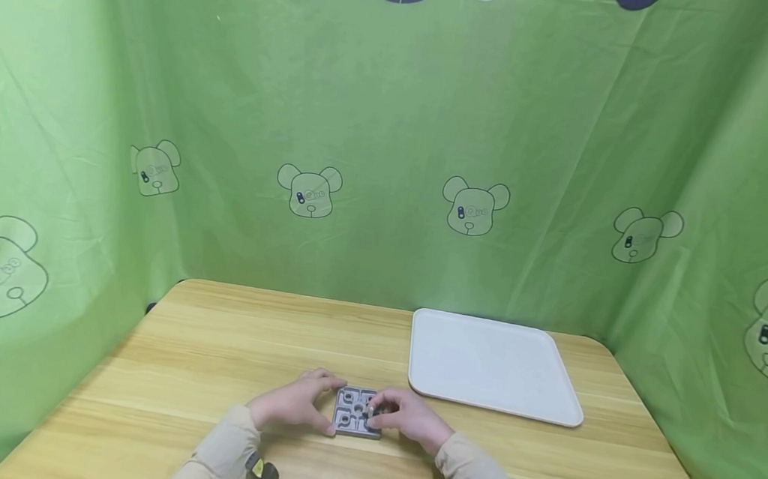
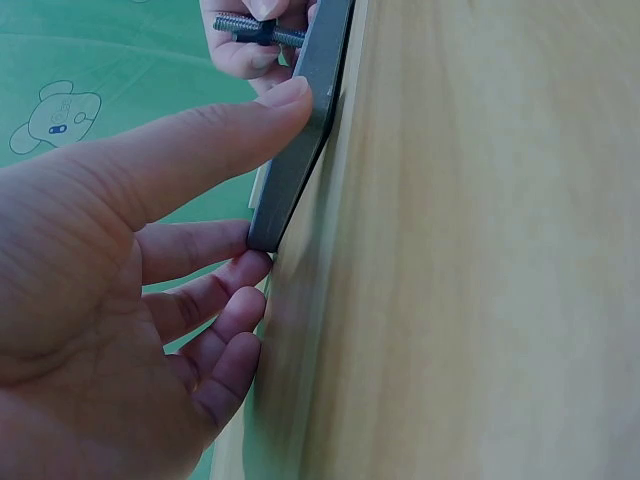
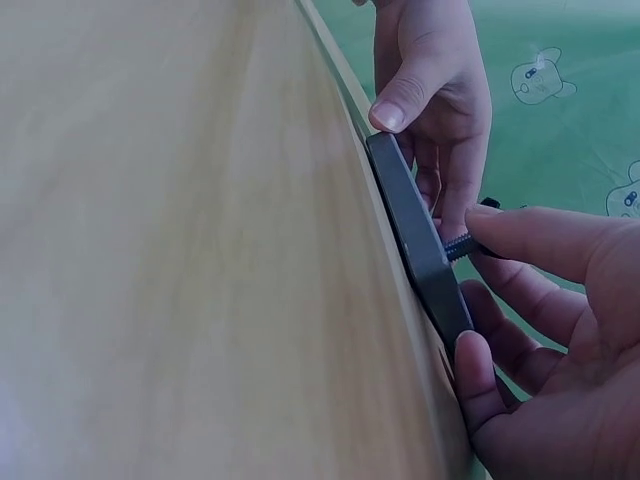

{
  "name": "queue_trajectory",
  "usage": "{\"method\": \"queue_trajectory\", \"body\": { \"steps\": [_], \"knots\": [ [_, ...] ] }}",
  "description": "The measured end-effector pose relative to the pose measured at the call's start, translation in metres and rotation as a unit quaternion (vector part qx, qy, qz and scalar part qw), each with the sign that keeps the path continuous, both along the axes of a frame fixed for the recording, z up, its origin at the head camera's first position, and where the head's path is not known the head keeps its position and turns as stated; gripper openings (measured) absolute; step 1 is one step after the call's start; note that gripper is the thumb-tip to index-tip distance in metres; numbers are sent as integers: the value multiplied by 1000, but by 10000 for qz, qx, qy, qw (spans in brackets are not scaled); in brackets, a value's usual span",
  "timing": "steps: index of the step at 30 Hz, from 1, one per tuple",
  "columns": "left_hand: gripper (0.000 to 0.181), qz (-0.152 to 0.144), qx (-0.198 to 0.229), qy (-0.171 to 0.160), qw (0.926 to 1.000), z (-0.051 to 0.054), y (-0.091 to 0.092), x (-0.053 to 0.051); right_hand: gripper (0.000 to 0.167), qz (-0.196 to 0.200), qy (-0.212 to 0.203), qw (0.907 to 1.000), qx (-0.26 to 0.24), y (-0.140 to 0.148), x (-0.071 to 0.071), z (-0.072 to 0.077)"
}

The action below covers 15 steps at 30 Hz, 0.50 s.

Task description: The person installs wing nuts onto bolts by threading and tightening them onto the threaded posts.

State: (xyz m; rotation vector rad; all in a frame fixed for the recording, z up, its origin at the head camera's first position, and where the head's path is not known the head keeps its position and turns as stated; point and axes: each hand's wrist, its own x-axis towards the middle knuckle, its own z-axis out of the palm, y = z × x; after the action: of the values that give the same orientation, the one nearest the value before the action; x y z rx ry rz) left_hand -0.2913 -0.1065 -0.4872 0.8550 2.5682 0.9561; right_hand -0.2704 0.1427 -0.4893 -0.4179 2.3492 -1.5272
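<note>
Grey plate (image 1: pixel 352 410) sits clamped in left grip (image 1: pixel 300 402) at 9 o'clock, right grip (image 1: pixel 410 420) pinches threaded bolt (image 3: pixel 460 247) at 3 o'clock; best hold bolt square, plate flat.

Wood-grain table (image 1: pixel 248 334): white tray (image 1: pixel 489 364) at far right; grey square plate (image 1: pixel 358 410) nearer, left of tray.

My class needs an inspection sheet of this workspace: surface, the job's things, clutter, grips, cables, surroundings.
Surface: pale wood-grain tabletop.
Job's things: metallic-looking grey square plate with recesses; dark threaded rod sticking up at its face, seating unclear.
Clutter: white rectangular tray with rounded corners, right of the plate, farther back.
Left grip: bare hand holding the plate's left side.
Right grip: bare hand pinching the rod.
Cables: nothing seen.
Surroundings: green bear-print fabric curtain behind and beside the tabletop.
</note>
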Motion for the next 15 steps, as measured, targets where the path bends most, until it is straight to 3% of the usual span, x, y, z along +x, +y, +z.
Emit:
{"method": "queue_trajectory", "body": {
  "steps": [9, 15],
  "knots": [
    [86, -6, 1, 2, 10000, 0, -1, -1, 22, -2, 188, 9998, 17, -2, 1, -1],
    [86, -7, 11, -32, 10000, -1, -1, -1, 26, 133, -57, 9997, -182, 2, 0, -1]
  ]
}}
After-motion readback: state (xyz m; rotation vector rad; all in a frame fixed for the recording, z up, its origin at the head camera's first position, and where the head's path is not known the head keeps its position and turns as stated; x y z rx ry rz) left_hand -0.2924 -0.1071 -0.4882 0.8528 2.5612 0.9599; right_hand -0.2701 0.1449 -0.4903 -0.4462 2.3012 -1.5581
